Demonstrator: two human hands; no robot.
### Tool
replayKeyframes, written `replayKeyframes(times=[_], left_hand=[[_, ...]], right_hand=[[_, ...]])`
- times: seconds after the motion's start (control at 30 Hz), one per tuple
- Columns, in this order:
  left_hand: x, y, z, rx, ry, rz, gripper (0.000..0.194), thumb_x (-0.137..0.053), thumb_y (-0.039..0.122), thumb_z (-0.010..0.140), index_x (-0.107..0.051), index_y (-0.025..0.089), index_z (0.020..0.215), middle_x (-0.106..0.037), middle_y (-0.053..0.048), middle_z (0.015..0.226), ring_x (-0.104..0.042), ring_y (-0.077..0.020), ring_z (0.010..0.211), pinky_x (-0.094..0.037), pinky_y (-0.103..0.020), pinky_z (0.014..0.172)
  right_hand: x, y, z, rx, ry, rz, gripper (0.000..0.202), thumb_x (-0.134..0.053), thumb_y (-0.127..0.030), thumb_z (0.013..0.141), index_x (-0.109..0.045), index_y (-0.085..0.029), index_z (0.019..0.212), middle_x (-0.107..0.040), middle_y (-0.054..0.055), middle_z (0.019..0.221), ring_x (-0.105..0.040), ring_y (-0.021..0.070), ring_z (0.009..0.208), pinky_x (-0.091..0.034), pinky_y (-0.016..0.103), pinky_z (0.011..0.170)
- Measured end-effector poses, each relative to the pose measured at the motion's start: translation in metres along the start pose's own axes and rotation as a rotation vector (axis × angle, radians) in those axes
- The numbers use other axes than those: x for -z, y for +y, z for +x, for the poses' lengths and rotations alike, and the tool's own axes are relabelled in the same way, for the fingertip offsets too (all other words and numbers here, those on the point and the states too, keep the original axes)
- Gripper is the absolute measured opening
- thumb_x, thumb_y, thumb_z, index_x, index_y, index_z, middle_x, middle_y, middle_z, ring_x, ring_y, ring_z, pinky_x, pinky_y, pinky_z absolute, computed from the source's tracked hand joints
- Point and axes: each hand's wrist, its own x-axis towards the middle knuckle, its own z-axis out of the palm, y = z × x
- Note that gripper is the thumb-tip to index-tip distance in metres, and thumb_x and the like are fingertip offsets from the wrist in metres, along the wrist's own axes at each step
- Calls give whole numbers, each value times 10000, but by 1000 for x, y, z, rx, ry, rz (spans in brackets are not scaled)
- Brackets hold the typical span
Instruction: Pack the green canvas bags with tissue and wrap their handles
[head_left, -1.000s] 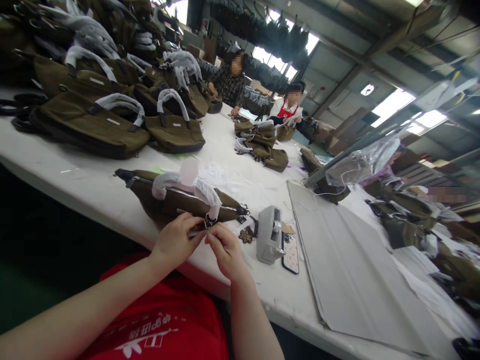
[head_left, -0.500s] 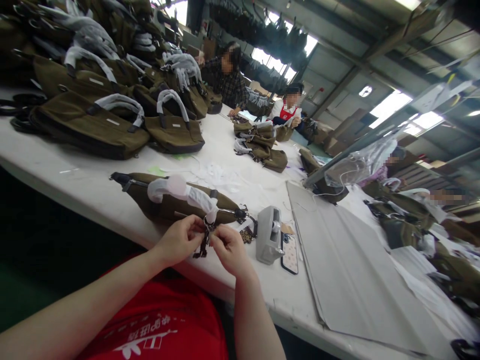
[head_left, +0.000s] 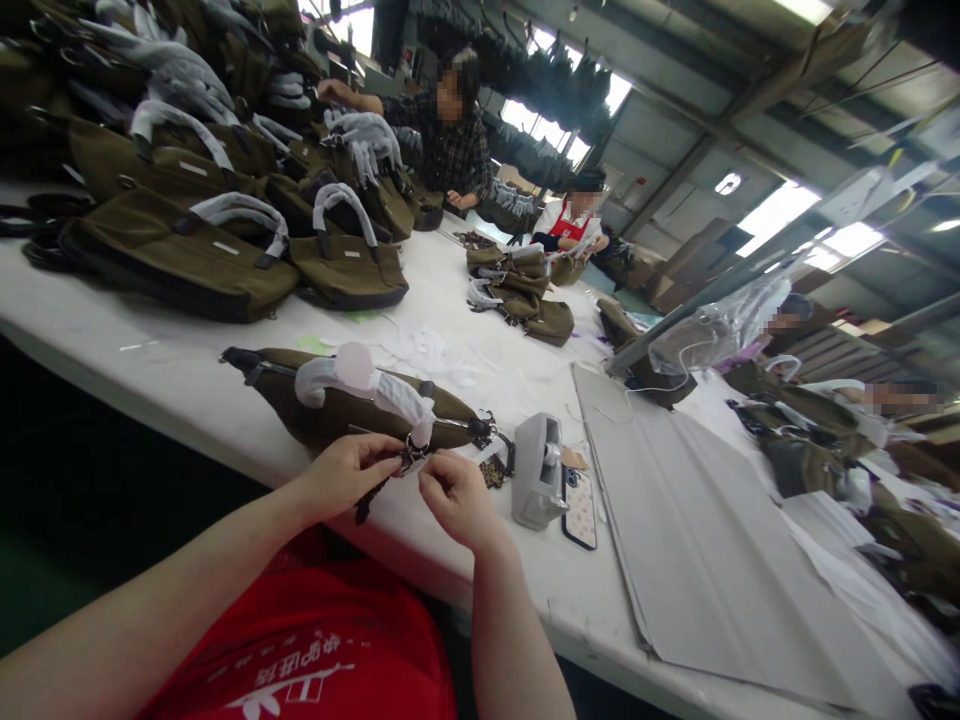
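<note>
An olive handbag [head_left: 292, 405] lies on the white table in front of me, its handle [head_left: 397, 395] wrapped in white paper. At the handle's right base hangs a metal clasp [head_left: 413, 452]. My left hand [head_left: 346, 480] is closed beside the clasp, pinching a dark strap [head_left: 364, 503] whose end dangles below the fingers. Just right of the clasp, my right hand [head_left: 456, 498] has its fingers curled together; whether anything is in them is hidden. A zipper runs along the bag's top, and a leopard-print piece [head_left: 493, 472] lies by its right end.
A grey tape dispenser [head_left: 537, 470] and a phone [head_left: 579, 508] stand right of my hands. Farther right lies a large grey sheet [head_left: 697, 530]. Several olive bags [head_left: 180, 255] are heaped at the back left, more [head_left: 521, 290] mid-table. Two people [head_left: 450, 140] work across the table.
The dark strap's end has swung left and now hangs under my left hand. My right fingers have curled in and come slightly away from the strap.
</note>
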Motion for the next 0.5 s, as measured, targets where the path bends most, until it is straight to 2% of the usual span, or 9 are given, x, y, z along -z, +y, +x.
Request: replayKeyframes(times=[0.17,0.3,0.4,0.5], left_hand=[[0,-6,-1,2,-22,-22,354,-638,377,780,-683,155,1052,-755,-71,966,-689,-235,884,-536,-340,826],[-5,-10,-2,-7,-35,-71,336,-636,350,785,-648,159,1062,-747,-58,926,-688,-220,869,-533,-316,796],[-9,-7,-2,-39,26,-50,308,-616,410,827,-657,176,1022,-740,-38,905,-685,-204,858,-528,-286,784],[-13,-1,-1,-70,154,104,313,-541,464,892,-710,201,906,-742,-18,861,-680,-191,822,-507,-264,770]], right_hand=[[-3,1,2,-16,0,-82,218,-515,-114,804,-453,-191,610,-475,-23,633,-465,121,630,-303,252,598],[-7,0,3,-46,36,-132,213,-511,-168,885,-541,-190,675,-560,-3,679,-531,132,677,-325,246,621],[-13,-2,4,-67,72,-151,208,-514,-199,915,-591,-189,722,-627,17,728,-575,148,724,-343,251,646],[-20,-3,3,-96,111,-140,190,-522,-204,916,-628,-190,758,-672,33,766,-604,164,750,-358,259,656]])
